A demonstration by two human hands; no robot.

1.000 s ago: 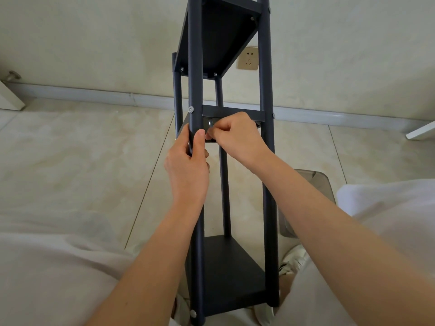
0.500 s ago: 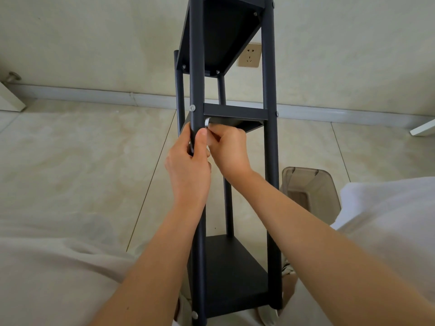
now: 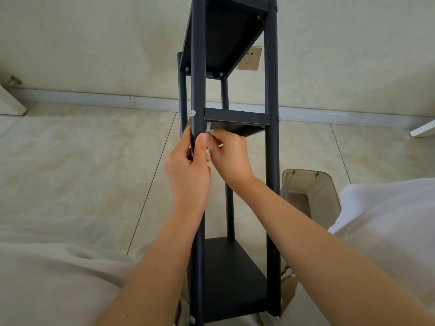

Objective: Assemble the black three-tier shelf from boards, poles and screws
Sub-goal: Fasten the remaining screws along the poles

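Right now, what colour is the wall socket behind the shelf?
Beige wall socket, clearest in the head view.

Wall socket [image 3: 250, 58] above the skirting — translucent bin [image 3: 310, 196] on tiles.

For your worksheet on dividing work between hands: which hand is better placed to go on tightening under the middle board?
Probably the right hand: its fingers pinch the silver key beneath the middle board. The left hand grips the front pole, steadying it.
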